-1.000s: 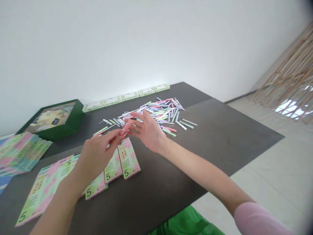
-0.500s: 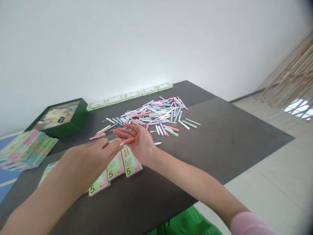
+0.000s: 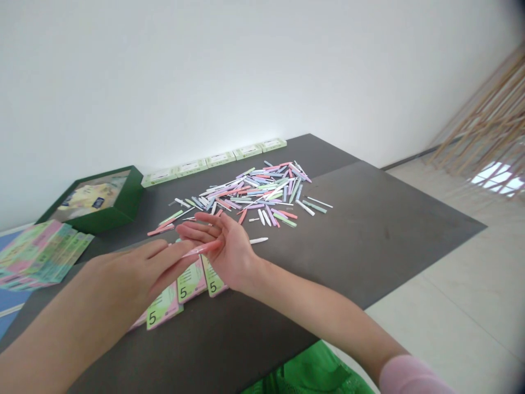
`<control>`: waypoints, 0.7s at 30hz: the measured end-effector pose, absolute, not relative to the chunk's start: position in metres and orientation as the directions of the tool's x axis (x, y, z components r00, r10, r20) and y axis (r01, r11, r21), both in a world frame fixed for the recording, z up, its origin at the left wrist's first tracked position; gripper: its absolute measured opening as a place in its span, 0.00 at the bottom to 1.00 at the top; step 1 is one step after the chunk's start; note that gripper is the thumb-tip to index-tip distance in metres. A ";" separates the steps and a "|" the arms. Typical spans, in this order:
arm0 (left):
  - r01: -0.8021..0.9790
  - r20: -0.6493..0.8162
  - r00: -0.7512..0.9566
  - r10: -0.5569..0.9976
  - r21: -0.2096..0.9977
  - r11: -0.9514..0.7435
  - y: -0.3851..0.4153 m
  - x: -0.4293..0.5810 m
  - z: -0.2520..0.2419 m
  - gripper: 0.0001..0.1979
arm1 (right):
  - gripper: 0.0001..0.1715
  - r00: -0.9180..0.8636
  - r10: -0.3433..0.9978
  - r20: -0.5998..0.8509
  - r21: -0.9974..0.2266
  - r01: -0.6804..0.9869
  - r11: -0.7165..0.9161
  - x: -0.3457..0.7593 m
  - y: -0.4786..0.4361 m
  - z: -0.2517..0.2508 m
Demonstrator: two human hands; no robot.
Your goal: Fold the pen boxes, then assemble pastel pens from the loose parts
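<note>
A slim coral-pink pen-like stick with a clear, shiny end is pinched in the fingers of my left hand. Its other end reaches the palm of my right hand, which is turned up with fingers outstretched. Whether the stick presses on the palm, I cannot tell. Below both hands lie several green-and-pink flat packs marked "5", partly hidden. Just beyond my right wrist is a white pen-like stick.
A loose heap of pastel sticks covers the dark table farther back. Pale green boxes line the wall. At left stand a green box with packets inside and stacked colourful packs.
The pink stick has tilted, and more of it shows between my hands. My left hand has dropped slightly and turned, and my right palm has shifted a little left and down.
</note>
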State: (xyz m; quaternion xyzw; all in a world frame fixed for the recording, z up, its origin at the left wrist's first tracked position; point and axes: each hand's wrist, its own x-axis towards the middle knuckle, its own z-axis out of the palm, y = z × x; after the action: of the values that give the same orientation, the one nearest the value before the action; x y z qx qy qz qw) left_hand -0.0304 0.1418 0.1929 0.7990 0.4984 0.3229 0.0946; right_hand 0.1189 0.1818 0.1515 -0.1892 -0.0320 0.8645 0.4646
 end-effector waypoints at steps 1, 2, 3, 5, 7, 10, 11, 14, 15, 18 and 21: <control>0.759 0.449 0.360 0.818 0.368 -0.536 0.142 -0.031 0.191 0.18 | 0.24 -0.509 0.815 -0.279 -0.240 -0.785 -0.572 0.120 0.181 0.152; 0.787 0.447 0.454 0.771 0.205 -0.582 0.143 -0.032 0.189 0.21 | 0.24 -0.517 0.812 -0.270 -0.250 -0.777 -0.578 0.120 0.180 0.153; 0.799 0.418 0.531 0.737 0.042 -0.600 0.143 -0.034 0.187 0.25 | 0.25 -0.517 0.811 -0.275 -0.258 -0.773 -0.580 0.120 0.179 0.154; 0.811 0.385 0.571 0.725 -0.127 -0.571 0.142 -0.037 0.184 0.29 | 0.25 -0.501 0.811 -0.302 -0.269 -0.772 -0.576 0.121 0.177 0.155; 0.810 0.383 0.585 0.715 -0.221 -0.544 0.142 -0.039 0.182 0.31 | 0.25 -0.489 0.814 -0.315 -0.274 -0.774 -0.571 0.121 0.177 0.155; 0.808 0.382 0.587 0.714 -0.212 -0.550 0.140 -0.041 0.178 0.29 | 0.27 -0.494 0.823 -0.281 -0.264 -0.785 -0.561 0.122 0.177 0.156; 0.821 0.371 0.567 0.736 -0.174 -0.544 0.141 -0.042 0.176 0.28 | 0.28 -0.492 0.825 -0.277 -0.256 -0.790 -0.557 0.122 0.177 0.156; 0.868 0.326 0.477 0.817 -0.027 -0.496 0.142 -0.041 0.173 0.25 | 0.29 -0.488 0.824 -0.288 -0.230 -0.800 -0.554 0.122 0.175 0.158; 0.877 0.314 0.450 0.836 0.022 -0.481 0.142 -0.041 0.172 0.25 | 0.29 -0.490 0.821 -0.295 -0.222 -0.800 -0.557 0.122 0.174 0.159; 0.896 0.289 0.380 0.879 0.120 -0.427 0.142 -0.037 0.173 0.23 | 0.28 -0.481 0.826 -0.295 -0.205 -0.812 -0.547 0.119 0.171 0.161; 0.903 0.319 0.334 0.887 0.160 -0.397 0.140 -0.034 0.177 0.21 | 0.28 -0.457 0.847 -0.272 -0.188 -0.838 -0.513 0.119 0.172 0.161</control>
State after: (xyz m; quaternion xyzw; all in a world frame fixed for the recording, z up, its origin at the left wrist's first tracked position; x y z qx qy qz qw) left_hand -0.0337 0.1396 0.1773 0.8163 0.5484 0.1800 -0.0226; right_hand 0.1192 0.1723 0.1613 -0.1674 -0.0135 0.8534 0.4935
